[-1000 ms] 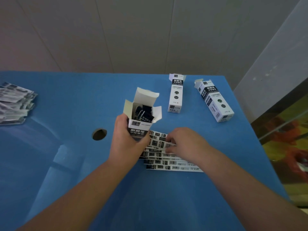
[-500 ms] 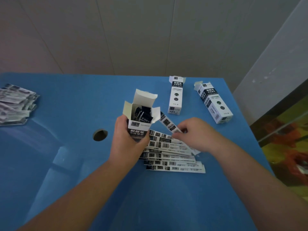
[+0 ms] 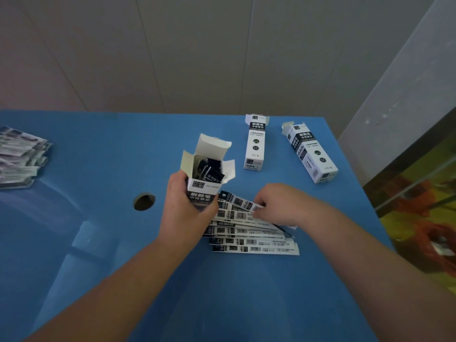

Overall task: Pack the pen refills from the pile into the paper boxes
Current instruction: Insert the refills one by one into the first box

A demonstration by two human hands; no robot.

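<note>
The head view takes in, from the left, a loose heap of black-and-white wrapped pen refills (image 3: 21, 159) near the edge of the blue tabletop (image 3: 98, 149), then a round hole (image 3: 144, 201) in that surface. The person's left hand (image 3: 187, 213) grips an upright white-and-black paper box (image 3: 206, 176) with its top flaps open and dark refill ends showing inside. Just right of it and partly beneath it, a fanned pile of flat white refill packets (image 3: 249, 233) lies on the table, and the right hand (image 3: 278, 206) pinches the topmost packet at its upper edge. The step in hand looks like picking one refill for the held box; the next move calls for lifting it free of the fan and aiming its end into the opening. Further right lie two more white paper boxes (image 3: 255, 143) (image 3: 309, 151). Behind stands a pale panelled wall (image 3: 197, 53).
</note>
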